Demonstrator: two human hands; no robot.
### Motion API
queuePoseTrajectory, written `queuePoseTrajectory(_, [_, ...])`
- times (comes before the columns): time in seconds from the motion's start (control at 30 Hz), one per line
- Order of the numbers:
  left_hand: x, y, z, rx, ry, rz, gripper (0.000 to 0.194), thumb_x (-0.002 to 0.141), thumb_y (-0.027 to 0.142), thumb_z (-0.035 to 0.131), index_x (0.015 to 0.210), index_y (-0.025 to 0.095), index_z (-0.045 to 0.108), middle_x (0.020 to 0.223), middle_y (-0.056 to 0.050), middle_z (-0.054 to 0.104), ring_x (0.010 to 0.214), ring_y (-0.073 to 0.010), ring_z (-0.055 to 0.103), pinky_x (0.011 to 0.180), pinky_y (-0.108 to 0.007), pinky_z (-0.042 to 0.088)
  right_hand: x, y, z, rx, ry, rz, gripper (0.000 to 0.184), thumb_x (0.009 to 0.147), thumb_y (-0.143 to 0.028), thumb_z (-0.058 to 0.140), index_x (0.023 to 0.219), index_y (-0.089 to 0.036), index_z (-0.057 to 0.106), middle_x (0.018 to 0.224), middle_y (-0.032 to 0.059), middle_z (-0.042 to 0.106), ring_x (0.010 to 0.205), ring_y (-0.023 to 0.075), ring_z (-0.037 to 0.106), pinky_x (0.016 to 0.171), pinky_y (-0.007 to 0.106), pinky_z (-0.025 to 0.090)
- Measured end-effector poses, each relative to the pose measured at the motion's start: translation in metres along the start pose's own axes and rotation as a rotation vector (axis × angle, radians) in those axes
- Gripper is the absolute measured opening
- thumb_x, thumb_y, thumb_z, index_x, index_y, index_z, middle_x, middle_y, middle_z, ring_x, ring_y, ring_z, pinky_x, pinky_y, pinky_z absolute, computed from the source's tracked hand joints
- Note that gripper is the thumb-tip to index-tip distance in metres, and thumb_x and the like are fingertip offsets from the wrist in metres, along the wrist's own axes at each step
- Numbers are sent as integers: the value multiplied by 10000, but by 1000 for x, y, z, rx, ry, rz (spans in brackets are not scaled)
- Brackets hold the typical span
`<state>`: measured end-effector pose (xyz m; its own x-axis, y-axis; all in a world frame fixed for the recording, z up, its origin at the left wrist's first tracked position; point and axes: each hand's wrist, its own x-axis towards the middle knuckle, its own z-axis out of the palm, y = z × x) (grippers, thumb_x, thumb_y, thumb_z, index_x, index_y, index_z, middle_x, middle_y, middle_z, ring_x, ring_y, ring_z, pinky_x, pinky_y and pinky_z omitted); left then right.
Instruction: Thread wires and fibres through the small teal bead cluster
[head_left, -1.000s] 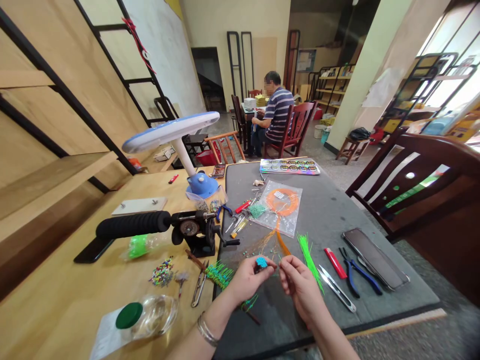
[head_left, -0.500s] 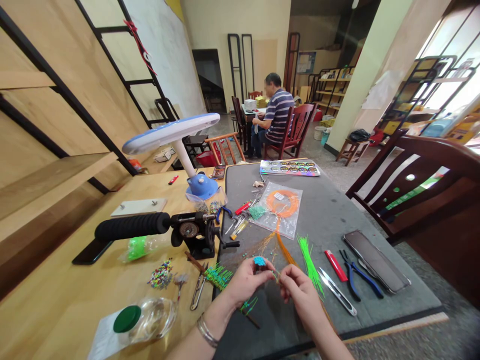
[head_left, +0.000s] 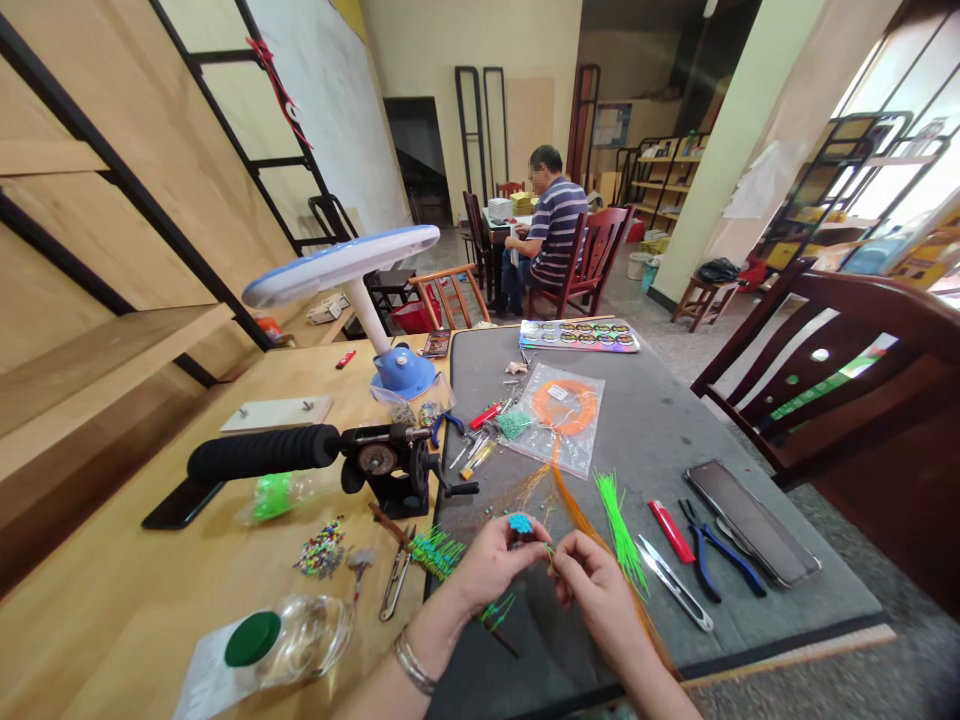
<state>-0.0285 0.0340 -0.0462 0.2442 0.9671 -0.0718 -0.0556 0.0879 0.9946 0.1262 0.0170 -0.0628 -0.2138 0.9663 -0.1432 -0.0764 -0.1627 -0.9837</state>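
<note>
While loose mixed beads and steel snips lie on the wooden table to your left, your left hand has its fingers curled shut around a small turquoise beaded cluster above the grey mat; your right hand pinches a thin strand just beside it, followed by orange strands, a bright green bundle and blue-handled pliers

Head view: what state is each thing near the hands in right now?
Left hand: holding a turquoise cluster.
Right hand: pinching a thin strand.
Orange strands: trailing from the bag past the right hand.
Clear plastic bag: lying flat, orange coil inside.
Glass jar: green lid on.
</note>
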Motion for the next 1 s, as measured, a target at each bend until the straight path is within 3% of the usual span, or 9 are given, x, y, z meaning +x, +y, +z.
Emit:
queuePoseTrajectory(0.33, [0, -1, 0, 25, -21, 2, 190, 701, 316, 724, 752, 137, 680, 723, -35, 656, 718, -165, 579, 720, -274, 447, 1, -6, 0, -169, 35, -38, 319, 791, -497, 566, 673, -205, 512, 541, -59, 468, 453, 96, 445, 438, 207, 360])
queuePoseTrajectory(0.53, [1, -2, 0, 73, 29, 25, 190, 658, 305, 757, 708, 143, 670, 674, -14, 633, 671, -149, 552, 664, -249, 426, 2, -8, -11, -337, -6, -79, 284, 807, -461, 570, 718, -197, 625, 574, -17, 554, 493, 122, 484, 476, 227, 365])
queuePoseTrajectory(0.73, [2, -2, -1, 86, 3, 46, 205, 660, 310, 759, 704, 138, 657, 645, -2, 591, 633, -129, 505, 615, -233, 390, 3, -9, -16, -402, -71, -88, 231, 835, -395, 539, 899, -221, 677, 611, -11, 603, 531, 144, 528, 519, 237, 388])
queuePoseTrajectory(1.0, [1, -1, -1, 122, -25, -60, 200, 641, 325, 754, 687, 137, 702, 620, -13, 618, 611, -138, 520, 596, -239, 396, 3, -13, -19, -500, -59, -150, 190, 803, -344, 563, 712, -208, 658, 579, -17, 611, 564, 152, 544, 548, 234, 377])
